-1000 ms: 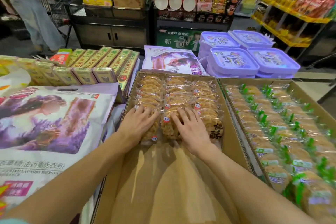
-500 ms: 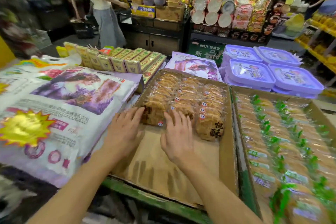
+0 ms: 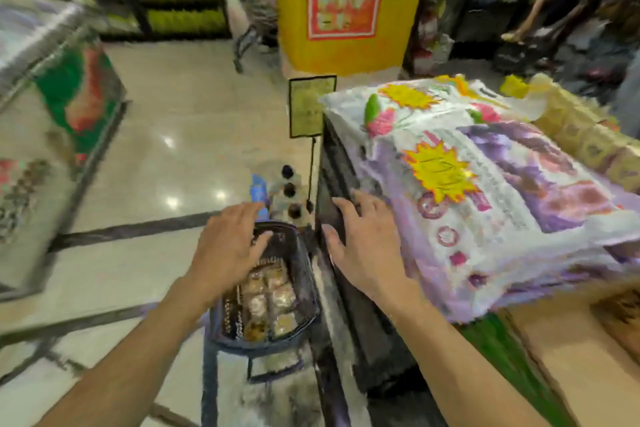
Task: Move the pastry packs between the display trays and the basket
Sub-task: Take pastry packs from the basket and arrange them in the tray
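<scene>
Pastry packs [image 3: 268, 302] lie in the basket [image 3: 308, 291] down on the floor, just beside the dark flank of the display stand [image 3: 363, 322]. The basket sits there, I judge, so that I can reach it from the trays without a step: low, close, its mouth upward. The packs fill the near half of it, laid flat in rows; the far half looks bare, though the blur makes that hard to swear to.

My left hand [image 3: 227, 253] hangs above the basket's far end, palm down, fingers spread and loosely bent, with nothing in it. It hovers over the basket because that is where the next pack would be taken from or dropped into; I cannot tell which from this alone. My right hand [image 3: 363, 250] is also flat and spread, holding nothing, level with the stand's upper edge and right beside the purple bags [image 3: 502, 204] stacked on top. Whether it touches the edge or only passes before it, the smear hides.

A corner of brown cardboard tray [image 3: 568, 367] shows at the lower right; no packs are visible on that part. A small sign [image 3: 312, 106] on a thin post stands at the stand's corner, just past the basket, so a reach that runs too far forward could knock it.

Both hands being free, my guess is that I am between loads, about to go down for packs.
</scene>
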A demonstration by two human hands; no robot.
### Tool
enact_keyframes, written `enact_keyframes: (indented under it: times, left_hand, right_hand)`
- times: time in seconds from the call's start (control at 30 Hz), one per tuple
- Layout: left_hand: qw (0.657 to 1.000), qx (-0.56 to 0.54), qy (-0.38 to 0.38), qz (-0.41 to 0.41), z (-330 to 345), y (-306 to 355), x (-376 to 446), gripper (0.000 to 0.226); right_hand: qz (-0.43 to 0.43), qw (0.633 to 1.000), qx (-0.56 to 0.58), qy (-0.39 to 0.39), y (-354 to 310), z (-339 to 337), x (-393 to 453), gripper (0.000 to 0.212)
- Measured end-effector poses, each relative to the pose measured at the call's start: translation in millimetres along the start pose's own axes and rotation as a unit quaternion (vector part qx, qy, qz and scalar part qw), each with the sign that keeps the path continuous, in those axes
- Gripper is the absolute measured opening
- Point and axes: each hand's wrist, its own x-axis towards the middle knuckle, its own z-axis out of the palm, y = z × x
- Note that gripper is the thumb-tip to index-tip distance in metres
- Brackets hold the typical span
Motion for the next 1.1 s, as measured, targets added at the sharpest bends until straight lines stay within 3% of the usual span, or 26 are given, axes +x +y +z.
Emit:
enact_keyframes:
  times: [0.2,0.37,0.47,0.57,0.7,0.87,1.0,1.1]
  left_hand:
    - [0.979,-0.033,-0.086,-0.180,50.9,-115.6,-28.3,0.054]
    - [0.941,-0.117,-0.206,-0.241,159.3,-181.1,-14.0,0.054]
    - [0.897,-0.180,-0.281,-0.291,250.0,-201.6,-10.4,0.056]
    - [0.836,-0.237,-0.307,-0.388,364.7,-223.1,-10.6,0.056]
    - [0.753,-0.268,-0.329,-0.503,532.4,-254.3,-23.4,0.051]
    - [0.687,-0.246,-0.308,-0.610,692.2,-270.1,-68.5,0.059]
    - [0.667,-0.214,-0.298,-0.648,744.2,-274.5,-91.8,0.042]
    - [0.695,-0.166,-0.272,-0.645,764.9,-276.5,-105.7,0.055]
  right_hand:
    - [-0.046,0.982,0.029,-0.180,-51.7,140.3,36.5,0.053]
    - [0.049,0.927,0.025,-0.371,-33.9,280.4,30.3,0.059]
    - [0.121,0.879,0.027,-0.461,-11.2,366.1,11.8,0.060]
    - [0.189,0.838,0.051,-0.510,15.4,470.1,-12.8,0.063]
    - [0.331,0.774,0.078,-0.534,52.6,636.6,-51.9,0.070]
    - [0.477,0.706,0.098,-0.515,95.7,800.0,-109.3,0.076]
    - [0.540,0.681,0.066,-0.489,105.6,851.7,-144.3,0.086]
    - [0.531,0.697,0.015,-0.482,98.5,864.1,-159.9,0.084]
